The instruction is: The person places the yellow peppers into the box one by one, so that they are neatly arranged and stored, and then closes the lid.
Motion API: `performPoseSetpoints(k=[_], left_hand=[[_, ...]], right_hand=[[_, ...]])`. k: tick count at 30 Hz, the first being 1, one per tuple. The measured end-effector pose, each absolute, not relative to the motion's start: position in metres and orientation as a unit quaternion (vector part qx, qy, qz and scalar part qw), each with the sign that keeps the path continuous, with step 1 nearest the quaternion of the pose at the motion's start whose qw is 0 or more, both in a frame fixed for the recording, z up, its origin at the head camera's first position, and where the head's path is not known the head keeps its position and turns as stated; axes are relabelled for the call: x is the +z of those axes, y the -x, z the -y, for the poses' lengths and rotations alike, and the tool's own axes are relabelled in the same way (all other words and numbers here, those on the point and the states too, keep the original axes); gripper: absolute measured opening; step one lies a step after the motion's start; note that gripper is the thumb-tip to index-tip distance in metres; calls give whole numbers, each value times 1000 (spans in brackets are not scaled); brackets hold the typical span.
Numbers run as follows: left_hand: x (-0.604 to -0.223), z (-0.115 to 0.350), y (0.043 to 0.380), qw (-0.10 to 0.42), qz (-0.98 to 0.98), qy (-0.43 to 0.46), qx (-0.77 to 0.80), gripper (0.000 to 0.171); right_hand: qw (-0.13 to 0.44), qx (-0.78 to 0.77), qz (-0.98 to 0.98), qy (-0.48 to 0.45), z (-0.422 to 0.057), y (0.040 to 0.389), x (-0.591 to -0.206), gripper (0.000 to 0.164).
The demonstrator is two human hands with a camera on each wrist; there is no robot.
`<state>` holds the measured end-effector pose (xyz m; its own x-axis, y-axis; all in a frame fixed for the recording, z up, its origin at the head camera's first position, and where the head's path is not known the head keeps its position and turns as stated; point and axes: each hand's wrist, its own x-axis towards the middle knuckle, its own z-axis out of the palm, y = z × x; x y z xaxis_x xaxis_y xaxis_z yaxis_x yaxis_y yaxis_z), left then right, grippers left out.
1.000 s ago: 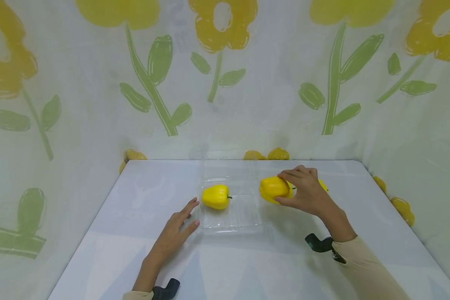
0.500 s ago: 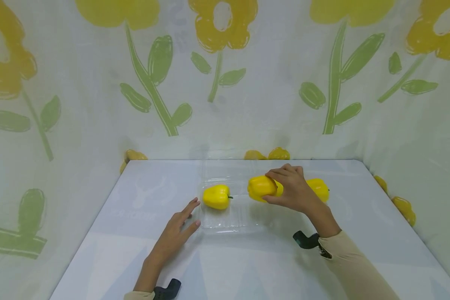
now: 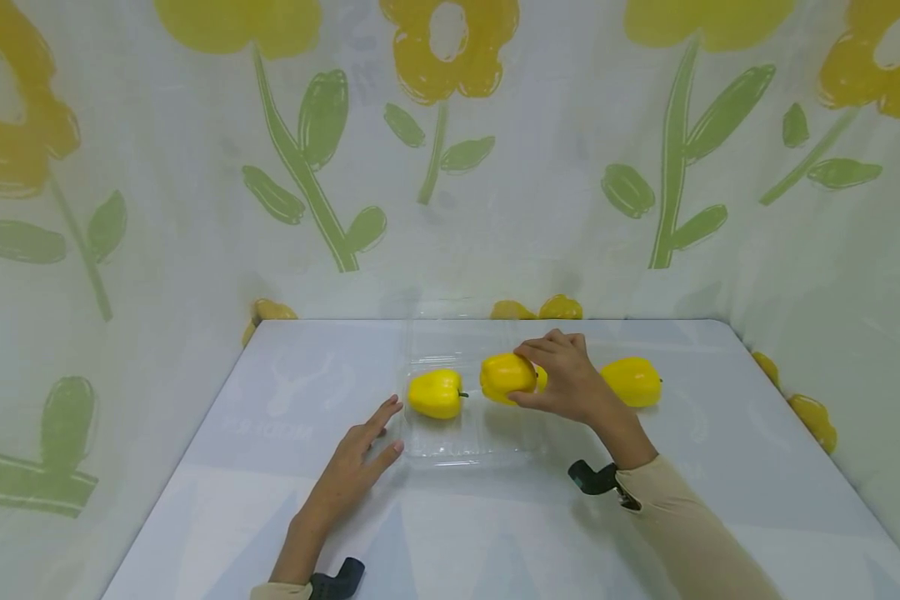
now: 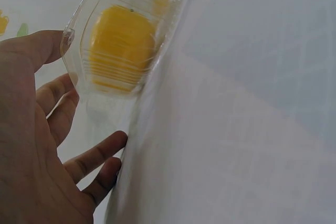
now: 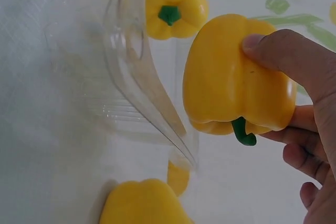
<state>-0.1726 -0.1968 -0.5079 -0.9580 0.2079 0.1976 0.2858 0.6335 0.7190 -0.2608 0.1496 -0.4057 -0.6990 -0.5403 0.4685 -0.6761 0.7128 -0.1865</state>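
Observation:
My right hand (image 3: 570, 379) grips a yellow bell pepper (image 3: 506, 377) between thumb and fingers, above the right side of a clear plastic container (image 3: 450, 460). In the right wrist view this pepper (image 5: 231, 72) hangs with its green stem downward, apart from the container wall (image 5: 121, 72). Inside the container, on its left, lies a second yellow bell pepper (image 3: 435, 394). My left hand (image 3: 352, 462) is at the container's left edge, fingers spread. Its thumb and some fingertips touch the clear rim (image 4: 68, 56) in the left wrist view.
On the white table (image 3: 255, 467), right of the container, rests a third yellow bell pepper (image 3: 632, 382). The container's transparent lid (image 3: 457, 337) stands folded back toward the flower-printed wall cloth (image 3: 547, 167).
My right hand has carried its pepper leftward, from beside the container to above its right part. The pepper on the table has come into full view. My left hand has stayed in place.

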Motion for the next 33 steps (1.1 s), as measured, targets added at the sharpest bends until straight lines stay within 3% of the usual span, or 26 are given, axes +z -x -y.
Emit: performPoseSetpoints(k=[22,33], left_hand=[[-505,197,172,34,905,128,-405,63],[-505,198,172,29,901,129,-413,62]], right_hand=[[167,149,917,-330,-136,271,-424,62],[125,125,936,-304,-131,273,-430,64]])
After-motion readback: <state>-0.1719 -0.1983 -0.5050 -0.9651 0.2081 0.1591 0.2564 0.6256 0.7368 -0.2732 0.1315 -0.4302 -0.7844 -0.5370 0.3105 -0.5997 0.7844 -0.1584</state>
